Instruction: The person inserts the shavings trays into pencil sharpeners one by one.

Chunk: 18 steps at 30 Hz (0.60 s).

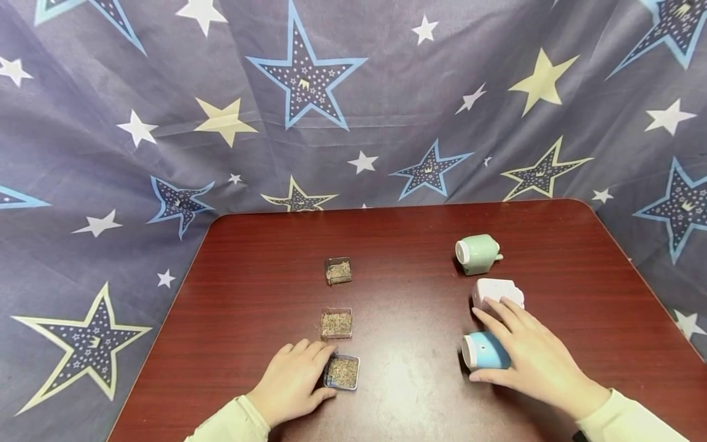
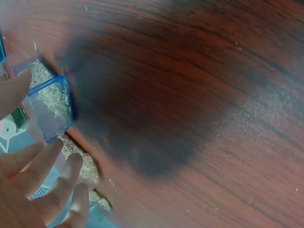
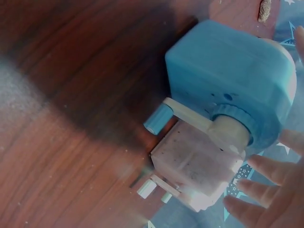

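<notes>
My left hand point(image 1: 293, 380) lies beside a small clear box point(image 1: 358, 370) of pale brown shavings, fingers and thumb spread along its left side. In the left wrist view, thumb and forefinger stand at two sides of the box's clear wall point(image 2: 50, 114). Over a blue crank pencil sharpener point(image 1: 488, 350), lying on its side, my right hand point(image 1: 530, 350) is spread, its thumb at the near side. Its other fingers overlap a white sharpener point(image 1: 494, 287) just behind. The blue sharpener's crank point(image 3: 190, 116) shows in the right wrist view, the fingers apart from its body.
Two more clear boxes of shavings stand in line behind the first, a middle one point(image 1: 336, 337) and a far one point(image 1: 339, 282). A green sharpener point(image 1: 479, 254) lies at the back right. Starry grey cloth point(image 1: 375, 123) hangs behind the dark red table point(image 1: 409, 239).
</notes>
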Tool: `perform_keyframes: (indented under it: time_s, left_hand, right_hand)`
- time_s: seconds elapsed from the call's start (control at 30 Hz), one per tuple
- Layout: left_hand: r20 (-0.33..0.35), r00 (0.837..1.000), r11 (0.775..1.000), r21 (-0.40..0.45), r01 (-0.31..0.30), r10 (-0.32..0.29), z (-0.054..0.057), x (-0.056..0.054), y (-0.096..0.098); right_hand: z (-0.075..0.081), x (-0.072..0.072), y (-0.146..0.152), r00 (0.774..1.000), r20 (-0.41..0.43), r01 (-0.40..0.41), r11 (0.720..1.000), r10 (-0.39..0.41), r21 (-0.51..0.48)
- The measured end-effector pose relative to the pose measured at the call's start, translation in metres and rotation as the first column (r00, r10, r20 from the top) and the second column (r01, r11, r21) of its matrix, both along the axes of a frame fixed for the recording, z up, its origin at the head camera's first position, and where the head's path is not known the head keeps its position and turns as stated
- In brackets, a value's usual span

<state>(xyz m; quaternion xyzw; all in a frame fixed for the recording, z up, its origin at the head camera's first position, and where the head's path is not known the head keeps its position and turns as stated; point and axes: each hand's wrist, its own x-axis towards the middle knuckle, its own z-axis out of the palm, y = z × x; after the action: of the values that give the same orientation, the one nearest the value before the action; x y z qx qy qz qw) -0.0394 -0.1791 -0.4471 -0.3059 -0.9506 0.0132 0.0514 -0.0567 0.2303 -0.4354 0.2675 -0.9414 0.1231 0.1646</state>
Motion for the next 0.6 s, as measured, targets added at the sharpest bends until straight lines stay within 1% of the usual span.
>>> perform_keyframes:
  time_s: [0.13, 0.4, 0.6]
  left_hand:
    - [-0.020, 1.000, 1.000, -0.005, 0.019, -0.019, -0.0009, -0.0007, -0.0006]
    - [-0.019, 0.999, 0.999, -0.004, 0.036, -0.036, -0.0009, -0.0020, -0.0009]
    - [-0.011, 0.999, 0.999, 0.001, 0.040, -0.040, -0.0023, -0.0043, -0.0007]
  right_hand:
    - [-0.0028, 0.0013, -0.0001, 1.000, 0.007, 0.000, 1.000, 0.000, 0.011]
    - [-0.0056, 0.0009, -0.0001, 1.000, -0.006, 0.012, 1.000, -0.012, 0.020]
    - [-0.0062, 0.0014, 0.0003, 1.000, 0.021, 0.021, 1.000, -0.022, 0.016]
